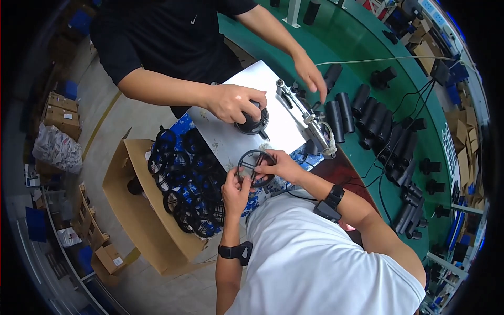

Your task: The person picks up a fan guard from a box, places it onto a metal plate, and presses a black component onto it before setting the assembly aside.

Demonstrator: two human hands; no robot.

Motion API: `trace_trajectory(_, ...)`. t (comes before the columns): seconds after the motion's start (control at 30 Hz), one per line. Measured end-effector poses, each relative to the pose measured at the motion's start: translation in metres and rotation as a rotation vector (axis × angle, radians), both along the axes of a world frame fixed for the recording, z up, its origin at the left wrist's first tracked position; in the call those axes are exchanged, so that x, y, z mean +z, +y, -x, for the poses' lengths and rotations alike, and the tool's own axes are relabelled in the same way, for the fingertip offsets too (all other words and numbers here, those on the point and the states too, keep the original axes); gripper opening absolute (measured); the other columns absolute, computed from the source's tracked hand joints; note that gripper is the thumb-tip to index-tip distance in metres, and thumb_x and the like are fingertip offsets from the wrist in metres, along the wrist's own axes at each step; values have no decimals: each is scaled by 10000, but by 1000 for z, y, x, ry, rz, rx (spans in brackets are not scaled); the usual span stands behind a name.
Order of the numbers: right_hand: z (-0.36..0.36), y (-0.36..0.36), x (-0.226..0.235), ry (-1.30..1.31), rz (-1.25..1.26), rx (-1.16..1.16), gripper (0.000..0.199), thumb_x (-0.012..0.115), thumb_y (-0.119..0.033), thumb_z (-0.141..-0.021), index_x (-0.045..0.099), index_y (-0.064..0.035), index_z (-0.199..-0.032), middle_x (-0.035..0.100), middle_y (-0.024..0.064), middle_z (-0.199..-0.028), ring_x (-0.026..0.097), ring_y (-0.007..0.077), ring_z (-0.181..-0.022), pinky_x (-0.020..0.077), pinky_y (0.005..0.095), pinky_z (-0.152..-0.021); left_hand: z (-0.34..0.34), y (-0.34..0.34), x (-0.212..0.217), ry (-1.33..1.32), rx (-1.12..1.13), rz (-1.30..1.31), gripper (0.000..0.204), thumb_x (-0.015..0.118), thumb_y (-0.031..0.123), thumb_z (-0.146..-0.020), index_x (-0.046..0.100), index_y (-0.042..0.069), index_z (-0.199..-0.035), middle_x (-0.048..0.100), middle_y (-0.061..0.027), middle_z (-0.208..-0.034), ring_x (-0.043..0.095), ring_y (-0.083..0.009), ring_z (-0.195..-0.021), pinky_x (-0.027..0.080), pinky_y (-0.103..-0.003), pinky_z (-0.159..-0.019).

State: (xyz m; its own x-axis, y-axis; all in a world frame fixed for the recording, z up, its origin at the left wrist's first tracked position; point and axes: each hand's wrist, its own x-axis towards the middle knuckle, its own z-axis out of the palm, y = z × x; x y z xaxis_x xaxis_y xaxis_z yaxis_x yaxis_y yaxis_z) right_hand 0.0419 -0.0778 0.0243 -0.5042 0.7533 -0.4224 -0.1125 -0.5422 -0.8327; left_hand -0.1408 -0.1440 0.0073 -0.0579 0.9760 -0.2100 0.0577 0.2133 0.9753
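Observation:
Between my two hands is a black ring-shaped part with spokes (253, 151), held over the near edge of the white board. My left hand (235, 192) pinches its lower left rim with thumb and fingers. On its right side, my right hand (282, 167) grips the rim and spokes. Across the board, a co-worker's hand (237, 104) covers the top of a black round part (254, 126) resting on the white board (223, 139). The co-worker's other hand (311, 76) hovers by a metal clamp fixture (302, 110) at the board's right side.
Left of my hands, many black spoked rings (184, 181) are heaped on a blue patterned surface. An open cardboard box (152, 226) stands beside them. Black cylinders (375, 123) and cables crowd the green table (370, 220) to the right.

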Motion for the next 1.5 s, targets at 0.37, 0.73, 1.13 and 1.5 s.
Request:
trace_trajectory(0.37,-2,4,-9,82,-26,56,207,697,-27,-799,585,17,-967,684,90,-854,660,129,-742,522,245,-663,-2,10,16,24,10,-37,353,655,82,-859,507,-67,-1142,683,-110,-780,655,-142,-614,531,-278,-539)
trace_trajectory(0.73,-5,69,4,-318,-469,-170,288,649,-58,-752,507,-2,-996,537,20,-747,526,87,-673,447,237,-607,-26,108,40,419,-56,-205,343,739,120,-763,558,10,-1034,604,-43,-673,561,-87,-620,460,-252,-582)
trace_trajectory(1.13,13,102,-3,-740,-879,-402,482,664,-180,-665,632,-134,-1144,622,113,-825,621,300,-760,501,400,-707,-36,150,18,876,126,-215,425,686,288,-771,610,161,-1170,610,-133,-1103,571,-333,-1010,443,-456,-869)
trace_trajectory(1.5,17,106,-22,-1026,-1195,-464,364,599,-89,-782,674,-167,-1129,619,33,-1084,529,260,-1059,418,417,-909,-18,148,-23,1071,-83,-367,689,568,419,-882,339,79,-1436,309,-142,-1502,197,-384,-1406,109,-554,-1122)
